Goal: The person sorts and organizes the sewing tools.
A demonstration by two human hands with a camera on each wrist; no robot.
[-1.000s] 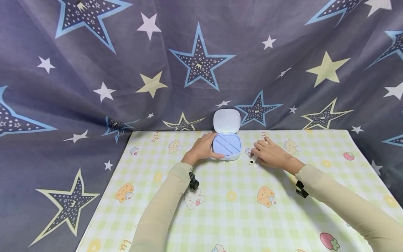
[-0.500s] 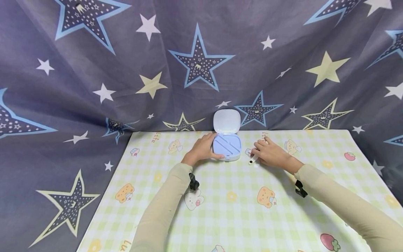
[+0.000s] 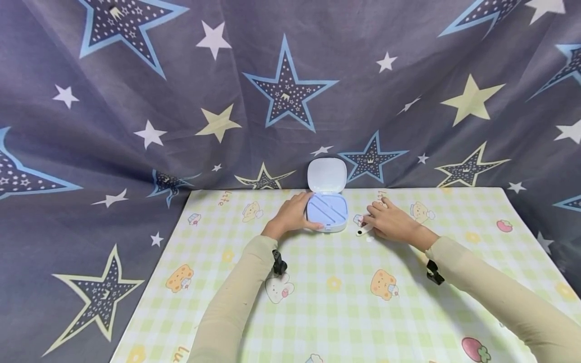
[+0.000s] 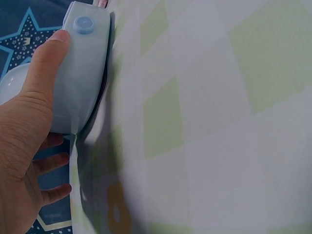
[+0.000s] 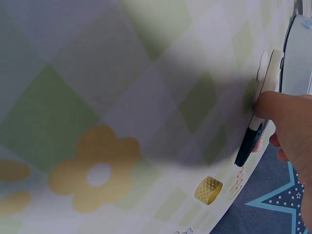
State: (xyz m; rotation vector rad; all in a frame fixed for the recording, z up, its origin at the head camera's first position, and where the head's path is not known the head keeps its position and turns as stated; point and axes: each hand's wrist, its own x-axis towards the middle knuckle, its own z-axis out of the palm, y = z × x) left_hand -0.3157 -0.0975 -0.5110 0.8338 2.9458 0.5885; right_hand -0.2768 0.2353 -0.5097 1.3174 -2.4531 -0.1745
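Observation:
A blue box with slanted dividers inside stands near the table's back edge, its white lid raised. My left hand holds the box at its left side. In the left wrist view the thumb lies on the front wall, close to the round button. Right of the box, my right hand pinches a slim white tool, marked by a black dot at its left end. The right wrist view shows the tool's dark far end; its exact kind I cannot tell.
A gold dimpled thimble lies on the cloth beside my right hand in the right wrist view. A small translucent piece shows along the white tool. Green checked cloth covers the table, and a starry dark curtain hangs behind it.
The dotted end of the white tool has shifted slightly left, and the tool lies flatter in the head view. Left hand and box stay in place.

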